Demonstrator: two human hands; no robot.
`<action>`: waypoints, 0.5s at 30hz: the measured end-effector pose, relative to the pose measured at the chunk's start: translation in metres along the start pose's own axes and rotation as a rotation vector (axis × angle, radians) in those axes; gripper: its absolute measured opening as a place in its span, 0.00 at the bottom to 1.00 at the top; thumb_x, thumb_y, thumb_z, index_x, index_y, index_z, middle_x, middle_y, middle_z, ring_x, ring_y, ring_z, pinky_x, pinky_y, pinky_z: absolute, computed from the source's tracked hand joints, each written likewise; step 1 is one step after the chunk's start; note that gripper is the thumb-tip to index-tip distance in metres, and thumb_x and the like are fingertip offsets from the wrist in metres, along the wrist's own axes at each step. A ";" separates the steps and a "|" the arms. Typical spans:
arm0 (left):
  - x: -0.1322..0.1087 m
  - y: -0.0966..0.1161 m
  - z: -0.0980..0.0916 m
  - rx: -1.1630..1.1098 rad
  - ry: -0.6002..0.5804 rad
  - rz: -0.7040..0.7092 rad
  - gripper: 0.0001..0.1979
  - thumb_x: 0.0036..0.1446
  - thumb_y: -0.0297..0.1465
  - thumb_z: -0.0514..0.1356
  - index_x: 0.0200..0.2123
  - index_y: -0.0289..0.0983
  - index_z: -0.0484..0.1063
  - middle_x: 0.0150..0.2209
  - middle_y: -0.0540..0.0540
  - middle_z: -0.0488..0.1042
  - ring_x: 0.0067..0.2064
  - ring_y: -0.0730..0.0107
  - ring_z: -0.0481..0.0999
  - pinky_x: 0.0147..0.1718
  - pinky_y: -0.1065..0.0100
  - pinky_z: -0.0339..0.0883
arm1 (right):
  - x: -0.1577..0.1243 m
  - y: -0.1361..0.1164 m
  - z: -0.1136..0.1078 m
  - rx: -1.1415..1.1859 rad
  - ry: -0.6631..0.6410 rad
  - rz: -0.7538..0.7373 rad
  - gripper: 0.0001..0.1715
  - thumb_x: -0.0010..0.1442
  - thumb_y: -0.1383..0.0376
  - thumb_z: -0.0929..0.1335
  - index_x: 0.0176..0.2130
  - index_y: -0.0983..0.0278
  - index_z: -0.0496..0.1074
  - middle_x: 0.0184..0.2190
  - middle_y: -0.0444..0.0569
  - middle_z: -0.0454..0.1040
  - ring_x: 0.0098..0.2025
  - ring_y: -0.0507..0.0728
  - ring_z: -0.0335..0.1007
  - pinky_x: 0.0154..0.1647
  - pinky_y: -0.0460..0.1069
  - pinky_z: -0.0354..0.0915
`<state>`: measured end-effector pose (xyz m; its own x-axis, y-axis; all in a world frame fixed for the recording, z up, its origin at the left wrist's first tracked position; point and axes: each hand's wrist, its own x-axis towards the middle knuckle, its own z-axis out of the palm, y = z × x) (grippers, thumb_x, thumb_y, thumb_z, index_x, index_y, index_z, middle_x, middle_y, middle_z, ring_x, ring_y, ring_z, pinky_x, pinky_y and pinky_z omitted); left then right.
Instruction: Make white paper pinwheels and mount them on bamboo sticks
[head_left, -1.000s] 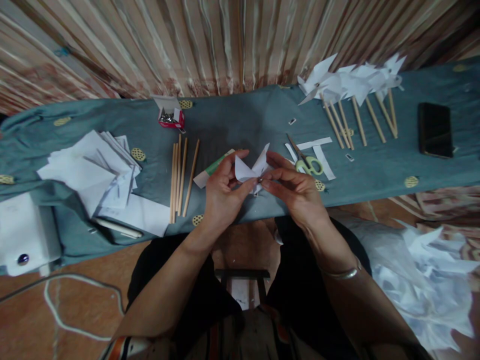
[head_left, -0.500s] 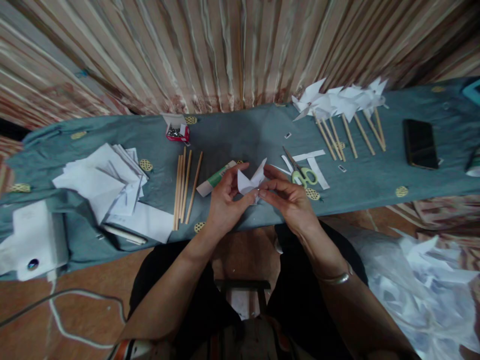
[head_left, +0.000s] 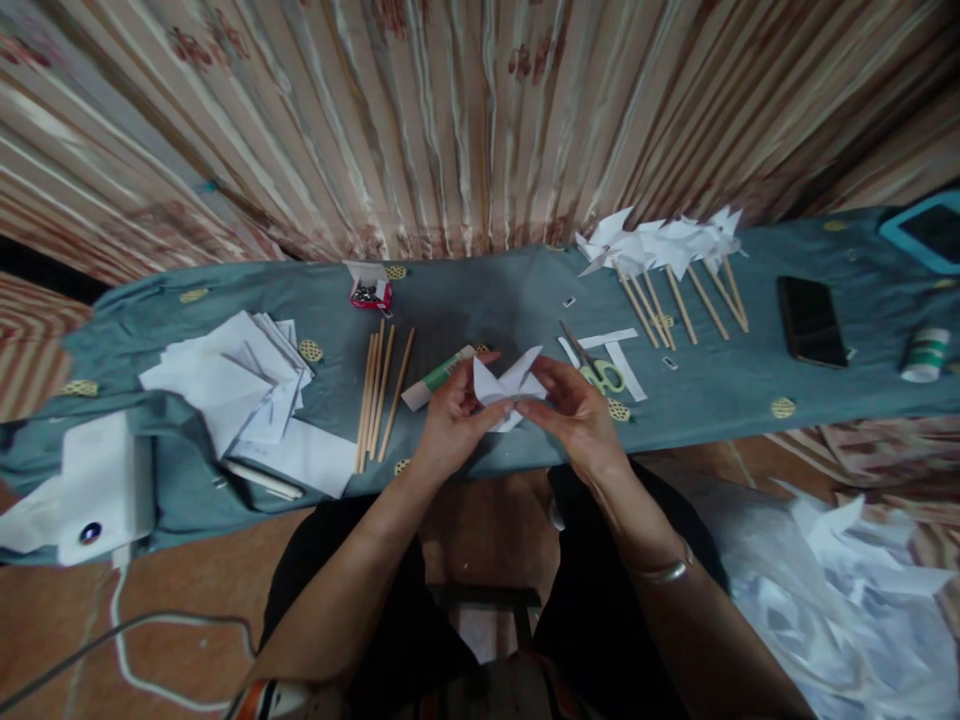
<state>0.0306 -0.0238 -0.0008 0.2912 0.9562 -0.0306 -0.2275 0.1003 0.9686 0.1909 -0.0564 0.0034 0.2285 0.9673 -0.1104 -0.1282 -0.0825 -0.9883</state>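
Both my hands hold a white folded paper pinwheel (head_left: 504,385) over the near edge of a table draped in blue-grey cloth (head_left: 495,290). My left hand (head_left: 450,420) pinches its left side, with the thumb pressed on the paper. On the right, my right hand (head_left: 574,415) has its fingertips closed at the paper's centre. A glue stick (head_left: 439,377) lies just behind my left hand. Green-handled scissors (head_left: 596,365) rest on white paper strips (head_left: 619,358) just right of my right hand.
Several wooden sticks (head_left: 379,395) lie left of my hands, beside a pile of white paper squares (head_left: 225,385). A small red box of pins (head_left: 369,290) sits at the back. Finished pinwheels on sticks (head_left: 667,260), a black phone (head_left: 811,320) and a tape roll (head_left: 926,355) lie to the right.
The view has tilted up and pulled back, so the table sits lower in the picture. My hands keep hold of the pinwheel, with small shifts of the fingers.
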 end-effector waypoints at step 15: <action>-0.002 0.006 0.001 -0.046 -0.030 -0.153 0.22 0.41 0.38 0.74 0.40 0.34 0.77 0.32 0.50 0.77 0.33 0.71 0.74 0.36 0.70 0.68 | -0.003 -0.008 0.001 0.107 -0.066 0.184 0.12 0.36 0.60 0.81 0.24 0.58 0.80 0.25 0.40 0.80 0.27 0.51 0.72 0.35 0.49 0.70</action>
<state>0.0297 -0.0251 0.0056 0.3531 0.9202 -0.1692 -0.2208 0.2577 0.9407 0.1901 -0.0586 0.0119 0.1287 0.9520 -0.2776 -0.2643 -0.2369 -0.9349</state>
